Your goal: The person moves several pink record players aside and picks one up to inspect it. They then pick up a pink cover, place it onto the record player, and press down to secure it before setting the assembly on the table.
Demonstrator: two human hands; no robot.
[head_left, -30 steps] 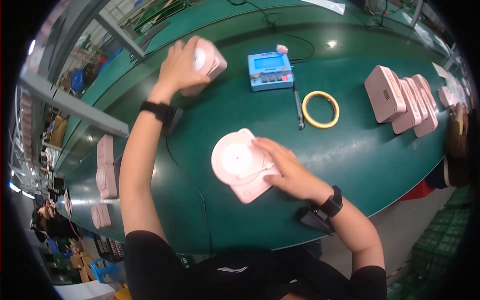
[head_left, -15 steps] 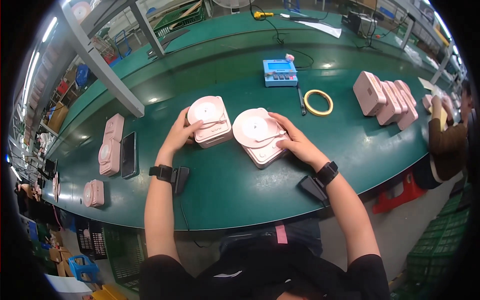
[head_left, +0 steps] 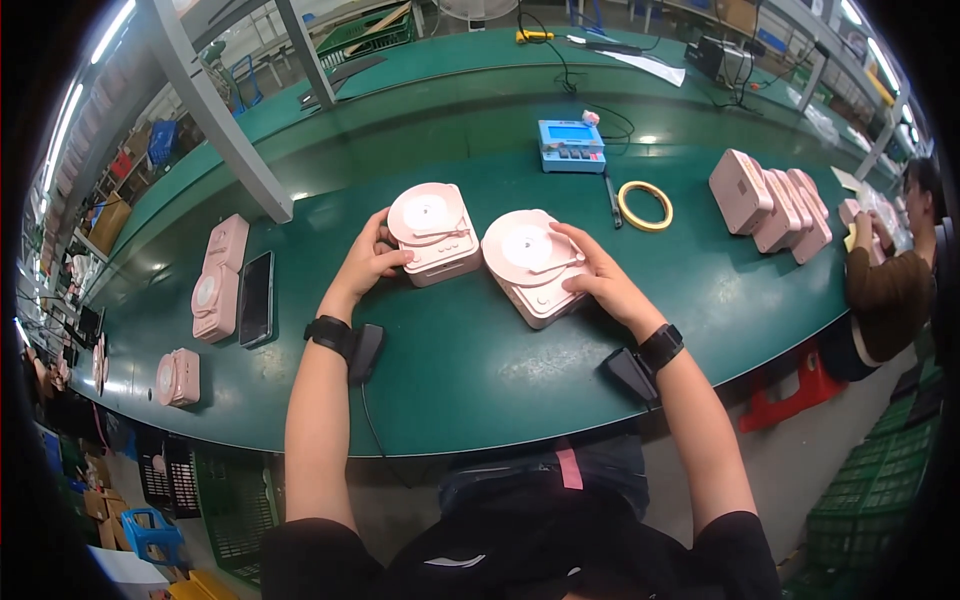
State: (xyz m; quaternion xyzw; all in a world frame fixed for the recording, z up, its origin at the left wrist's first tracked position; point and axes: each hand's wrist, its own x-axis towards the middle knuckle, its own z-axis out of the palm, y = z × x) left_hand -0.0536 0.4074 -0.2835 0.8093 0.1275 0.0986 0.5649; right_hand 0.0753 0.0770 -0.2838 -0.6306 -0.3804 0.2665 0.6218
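Two pink mini record players stand side by side in the middle of the green table, a narrow gap between them. My left hand grips the left side of one pink record player, thumb on its front top edge. Around the right side of the other pink record player my right hand is closed, its thumb near the tonearm and its fingers at the back edge. Each has a round white-centred disc and a small tonearm on top. Fingers on the far sides are partly hidden.
Behind stand a blue device with a screen, a black pen and a yellow tape roll. More pink players line up at right, near a co-worker. At left lie a black phone and other pink players.
My left thumb has slid from the disc area to the front edge of the left player. Both players appear slightly farther right in view, and the view itself has shifted a little.
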